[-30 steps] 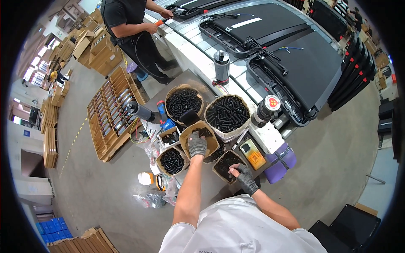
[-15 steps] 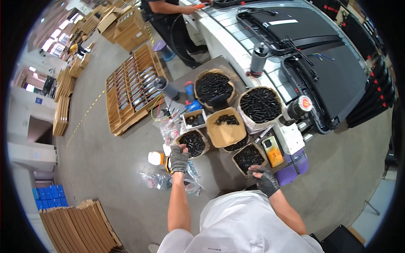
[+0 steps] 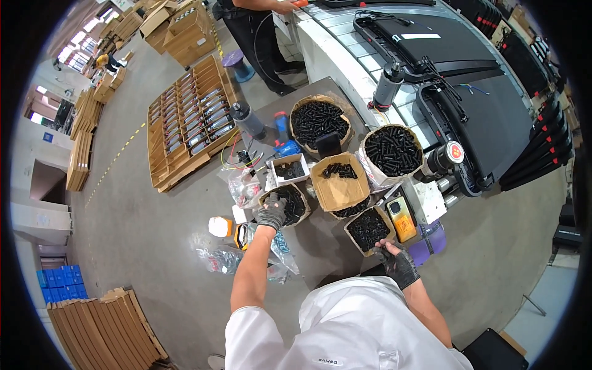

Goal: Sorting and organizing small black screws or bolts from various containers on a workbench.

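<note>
My left hand (image 3: 271,213), in a grey glove with bare fingertips, reaches over the near rim of a cardboard box (image 3: 298,206) of small black parts. Its fingers stretch down onto the parts. My right hand (image 3: 398,264), in a dark worn glove, is at the near corner of another open box (image 3: 369,229) full of small black pieces. Thumb and fingertips there are pinched together; anything between them is too small to make out. Between the hands stands a shallower cardboard box (image 3: 333,191) with a few black cylindrical parts at its far side.
Bigger containers of black cylinders (image 3: 319,122) stand farther back beside a small white box (image 3: 290,169). A phone (image 3: 402,220) lies at the right. Plastic bags (image 3: 223,259) are at the left. Black panels (image 3: 487,117) rest on a roller conveyor; another person (image 3: 259,37) stands beyond.
My left hand has moved forward from the box's near left edge, its fingers now over the black parts. The right hand stays by its box. The whole view has shifted slightly.
</note>
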`<state>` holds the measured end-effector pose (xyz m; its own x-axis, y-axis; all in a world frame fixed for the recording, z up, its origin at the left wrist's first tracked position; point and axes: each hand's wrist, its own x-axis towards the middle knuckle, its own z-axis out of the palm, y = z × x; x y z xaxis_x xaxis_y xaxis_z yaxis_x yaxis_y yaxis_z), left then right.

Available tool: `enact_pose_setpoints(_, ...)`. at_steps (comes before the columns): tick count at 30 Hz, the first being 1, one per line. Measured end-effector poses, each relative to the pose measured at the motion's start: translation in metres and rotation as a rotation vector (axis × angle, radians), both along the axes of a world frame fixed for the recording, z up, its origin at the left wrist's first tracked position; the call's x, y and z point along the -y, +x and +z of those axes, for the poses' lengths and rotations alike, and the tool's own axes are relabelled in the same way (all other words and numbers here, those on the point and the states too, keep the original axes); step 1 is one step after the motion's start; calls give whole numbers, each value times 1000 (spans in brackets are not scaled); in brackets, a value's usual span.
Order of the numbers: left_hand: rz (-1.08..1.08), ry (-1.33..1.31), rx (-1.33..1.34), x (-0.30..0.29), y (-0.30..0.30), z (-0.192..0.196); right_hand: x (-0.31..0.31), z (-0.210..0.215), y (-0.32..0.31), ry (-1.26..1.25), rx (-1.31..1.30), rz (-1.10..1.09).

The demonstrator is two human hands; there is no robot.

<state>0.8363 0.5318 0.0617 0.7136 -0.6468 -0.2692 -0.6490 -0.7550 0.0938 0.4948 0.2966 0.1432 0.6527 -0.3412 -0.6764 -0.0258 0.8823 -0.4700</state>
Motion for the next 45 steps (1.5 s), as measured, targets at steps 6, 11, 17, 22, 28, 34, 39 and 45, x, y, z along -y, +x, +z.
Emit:
enact_pose_setpoints(6,-127,-18,11,-7,7,-4,-9,-4,-7,37,-9,-19)
enact_pose_setpoints(11,254,-242,-25,-1,-5,-23,-11,-4,-6,28,-18,-10)
enact_pose_setpoints(17,1119,-894,-375,-16,-7,-56,-11,-8,-5,28,-11,-7)
enact_pose_setpoints(22,1059,-483,-309,13,-18,-44,-10,-6,-2,36,-23,-31)
enact_pose_setpoints(28,551,44,-106,30,-11,-5,-5,-11,-10,35,25,-56)
enact_pose_setpoints(34,171,-36,-100,21,-15,-4,-4,-13,-9,60,13,-79)
enact_pose_setpoints(39,271,-406,-104,-4,-21,-27,-8,-5,4,52,-1,-10)
enact_pose_setpoints(45,444,-938,-695,5,-55,10,-13,-6,15,-73,12,173)
